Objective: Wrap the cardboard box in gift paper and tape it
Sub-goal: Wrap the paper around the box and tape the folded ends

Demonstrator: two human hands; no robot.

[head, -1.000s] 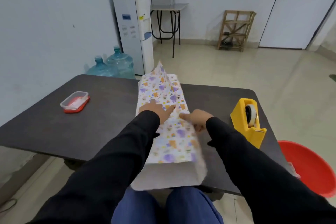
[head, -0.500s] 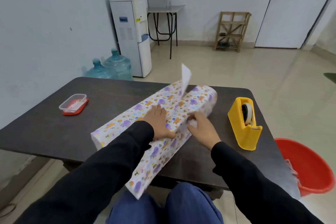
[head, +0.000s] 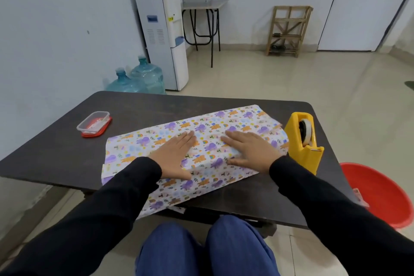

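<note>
Yellow dispenser (head: 302, 159) holds a tape roll (head: 306, 129) — clear tub's (head: 93, 120) contents unclear.

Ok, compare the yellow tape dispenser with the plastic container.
The tape dispenser is opaque yellow; the plastic container is clear with a red lid. The tape dispenser stands tall, the plastic container low and flat. The tape dispenser sits beside the gift paper, the plastic container apart on the left. Both rest on the table.

Wrapped box (head: 235, 123) now crosswise, no longer diagonal.
</note>
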